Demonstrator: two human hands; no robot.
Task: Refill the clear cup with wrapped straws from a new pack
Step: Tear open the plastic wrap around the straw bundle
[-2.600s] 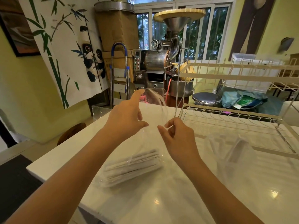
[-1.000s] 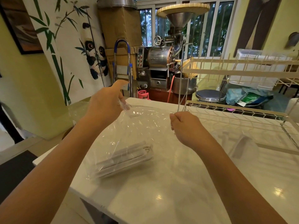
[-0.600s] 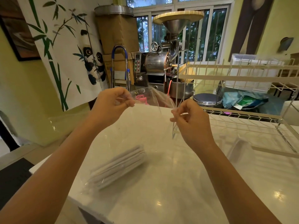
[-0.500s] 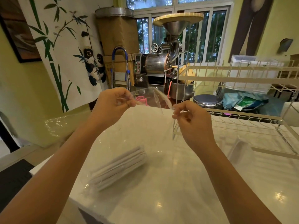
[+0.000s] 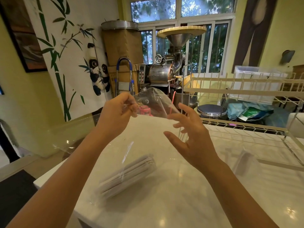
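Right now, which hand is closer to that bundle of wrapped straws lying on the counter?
Right, though only slightly. The right hand hovers open above and right of the bundle of wrapped straws; the left hand is higher, pinching the clear bag.

The bundle of wrapped straws point(image 5: 130, 175) is lying on the counter point(image 5: 181, 203) at 7 o'clock from the wire rack point(image 5: 246, 129); the clear cup point(image 5: 243, 160) is lying at 3 o'clock from the bundle.
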